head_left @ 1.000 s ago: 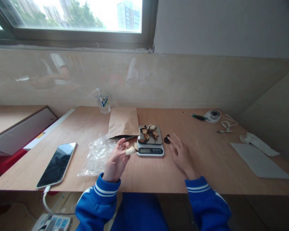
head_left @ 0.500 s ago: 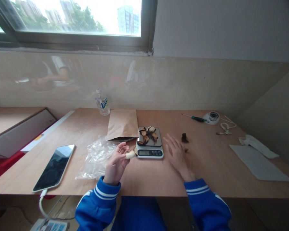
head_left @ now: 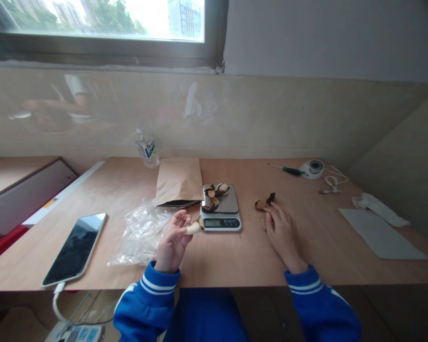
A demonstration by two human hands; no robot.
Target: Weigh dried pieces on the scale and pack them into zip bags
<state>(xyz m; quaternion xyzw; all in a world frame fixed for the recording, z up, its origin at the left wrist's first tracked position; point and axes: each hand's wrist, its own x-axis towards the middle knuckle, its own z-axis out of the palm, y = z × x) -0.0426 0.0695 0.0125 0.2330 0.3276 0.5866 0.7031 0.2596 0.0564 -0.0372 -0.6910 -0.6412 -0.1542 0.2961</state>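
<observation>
My left hand point(head_left: 173, 240) pinches a pale, dried mushroom piece point(head_left: 194, 227) with a brown edge, just in front of the scale's left corner. A white digital kitchen scale point(head_left: 231, 202) with a metal plate carries several dried mushroom pieces point(head_left: 212, 194), dark at the rims and tan inside. Right of the scale, my right hand point(head_left: 282, 232) rests low over the table, fingers stretched out. Its fingertips are beside a tan-and-dark mushroom piece point(head_left: 260, 205) and a darker piece point(head_left: 270, 198). Another small tan piece point(head_left: 263, 222) is partly hidden by the thumb.
A brown paper bag point(head_left: 180, 180) lies behind crumpled clear plastic point(head_left: 139, 232). A phone point(head_left: 76, 247) with a charging cable is at left, a bottle point(head_left: 148, 149) at back. A screwdriver point(head_left: 291, 171), white dome camera point(head_left: 312, 168) and grey sheet point(head_left: 381, 232) lie at right.
My right hand has moved right, away from the scale. One mushroom piece has gone from the plate's right side, and a piece now lies on the table by my right fingertips.
</observation>
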